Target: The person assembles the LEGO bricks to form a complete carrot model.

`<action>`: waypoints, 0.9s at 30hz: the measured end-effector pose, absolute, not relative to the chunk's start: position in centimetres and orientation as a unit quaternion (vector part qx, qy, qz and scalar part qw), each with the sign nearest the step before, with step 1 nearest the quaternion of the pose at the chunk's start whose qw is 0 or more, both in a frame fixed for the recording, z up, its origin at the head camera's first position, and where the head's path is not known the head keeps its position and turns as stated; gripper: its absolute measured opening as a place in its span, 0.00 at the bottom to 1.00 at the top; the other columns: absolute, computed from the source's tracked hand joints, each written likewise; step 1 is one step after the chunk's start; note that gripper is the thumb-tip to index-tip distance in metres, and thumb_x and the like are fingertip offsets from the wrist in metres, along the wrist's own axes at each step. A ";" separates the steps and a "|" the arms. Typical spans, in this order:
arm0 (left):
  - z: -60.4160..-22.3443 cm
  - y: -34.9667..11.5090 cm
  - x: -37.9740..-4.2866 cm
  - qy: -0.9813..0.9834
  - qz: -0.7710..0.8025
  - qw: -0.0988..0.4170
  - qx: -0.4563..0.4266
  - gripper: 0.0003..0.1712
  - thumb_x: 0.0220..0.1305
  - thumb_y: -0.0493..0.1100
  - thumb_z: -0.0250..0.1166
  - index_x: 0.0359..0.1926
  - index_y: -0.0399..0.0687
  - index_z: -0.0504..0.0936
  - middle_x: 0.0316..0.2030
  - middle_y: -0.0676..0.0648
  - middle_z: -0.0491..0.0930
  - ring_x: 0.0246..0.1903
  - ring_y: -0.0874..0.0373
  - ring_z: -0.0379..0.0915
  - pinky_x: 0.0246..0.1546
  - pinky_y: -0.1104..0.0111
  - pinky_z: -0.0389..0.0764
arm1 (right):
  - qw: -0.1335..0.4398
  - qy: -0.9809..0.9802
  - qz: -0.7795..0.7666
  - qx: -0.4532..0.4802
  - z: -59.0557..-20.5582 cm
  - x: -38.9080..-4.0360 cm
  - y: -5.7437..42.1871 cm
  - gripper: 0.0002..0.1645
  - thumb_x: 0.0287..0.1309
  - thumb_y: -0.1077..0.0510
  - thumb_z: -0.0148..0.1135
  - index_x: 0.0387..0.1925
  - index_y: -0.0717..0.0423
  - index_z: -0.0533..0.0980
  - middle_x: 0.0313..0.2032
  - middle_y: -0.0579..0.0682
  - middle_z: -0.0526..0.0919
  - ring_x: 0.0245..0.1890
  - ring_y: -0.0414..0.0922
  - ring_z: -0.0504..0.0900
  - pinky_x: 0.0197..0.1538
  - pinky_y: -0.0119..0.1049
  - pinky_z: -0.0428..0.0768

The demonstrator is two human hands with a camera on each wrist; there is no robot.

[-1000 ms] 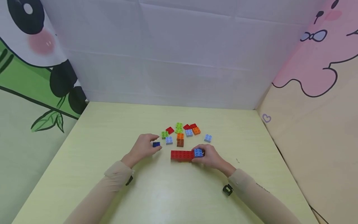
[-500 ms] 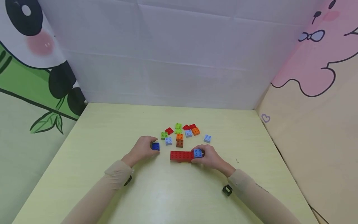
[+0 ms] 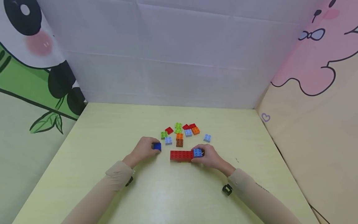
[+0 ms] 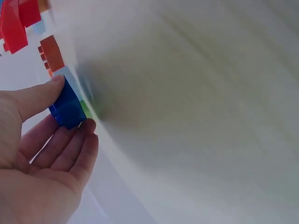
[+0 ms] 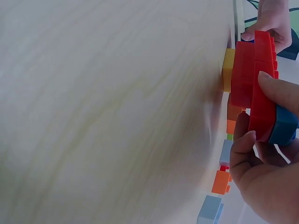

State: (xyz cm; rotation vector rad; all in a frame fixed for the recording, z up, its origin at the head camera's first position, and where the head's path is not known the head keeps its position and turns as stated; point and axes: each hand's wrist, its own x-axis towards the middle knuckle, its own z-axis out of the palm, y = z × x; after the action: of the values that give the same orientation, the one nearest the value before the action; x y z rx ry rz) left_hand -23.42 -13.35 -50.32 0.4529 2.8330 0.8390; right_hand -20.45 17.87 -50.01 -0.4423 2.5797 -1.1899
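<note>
Apparently mid-build: left hand (image 3: 143, 149) is pinching a dark-blue brick (image 3: 158, 147), right hand (image 3: 210, 157) is gripping a red stack (image 3: 180, 155); joining is likely calling for careful aligning.

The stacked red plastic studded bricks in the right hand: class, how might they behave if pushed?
The red bricks could tip, as they overhang the smaller yellow rectangular block underneath. They look stiff, judging by their straight edges. Flat faces make rolling unlikely.
</note>
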 end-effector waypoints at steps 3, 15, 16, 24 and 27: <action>-49.8 -12.8 -23.2 0.943 0.284 0.084 0.152 0.24 0.52 0.42 0.74 0.50 0.42 0.82 0.48 0.43 0.80 0.47 0.49 0.73 0.49 0.55 0.74 | 0.135 0.889 -0.411 -0.152 -50.0 -20.5 17.9 0.22 0.48 0.54 0.75 0.47 0.48 0.80 0.45 0.44 0.78 0.47 0.48 0.72 0.47 0.43 0.75; -48.5 -11.3 -22.1 0.930 0.320 0.058 0.169 0.25 0.51 0.41 0.75 0.52 0.43 0.82 0.47 0.45 0.80 0.44 0.53 0.75 0.47 0.60 0.76 | 0.136 0.888 -0.414 -0.148 -50.0 -20.4 18.0 0.22 0.48 0.52 0.75 0.47 0.47 0.80 0.45 0.44 0.78 0.47 0.47 0.72 0.48 0.44 0.75; -48.2 -11.1 -22.0 0.927 0.327 0.053 0.175 0.25 0.51 0.41 0.75 0.52 0.42 0.82 0.47 0.45 0.80 0.44 0.54 0.76 0.46 0.60 0.77 | 0.135 0.888 -0.414 -0.149 -50.1 -20.4 18.0 0.22 0.48 0.52 0.75 0.47 0.47 0.80 0.45 0.44 0.78 0.46 0.47 0.72 0.48 0.44 0.75; -46.8 -10.0 -21.2 0.912 0.355 0.053 0.200 0.24 0.50 0.41 0.76 0.50 0.44 0.83 0.44 0.48 0.81 0.40 0.57 0.77 0.42 0.65 0.78 | 0.134 0.888 -0.414 -0.146 -50.2 -20.5 18.0 0.22 0.48 0.52 0.75 0.47 0.47 0.80 0.45 0.43 0.78 0.47 0.47 0.73 0.48 0.43 0.75; -46.6 -9.7 -21.0 0.911 0.356 0.057 0.201 0.24 0.49 0.42 0.76 0.49 0.45 0.84 0.42 0.50 0.81 0.39 0.58 0.76 0.41 0.66 0.78 | 0.133 0.888 -0.415 -0.147 -50.2 -20.5 17.9 0.22 0.48 0.52 0.75 0.47 0.47 0.80 0.45 0.44 0.78 0.46 0.47 0.73 0.48 0.44 0.75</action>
State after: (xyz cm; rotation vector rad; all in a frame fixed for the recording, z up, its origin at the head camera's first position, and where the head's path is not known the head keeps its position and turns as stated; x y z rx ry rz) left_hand -20.97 -9.69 -46.59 0.6102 2.7631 1.0789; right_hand -20.48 17.91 -50.16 -0.4276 2.5754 -1.2032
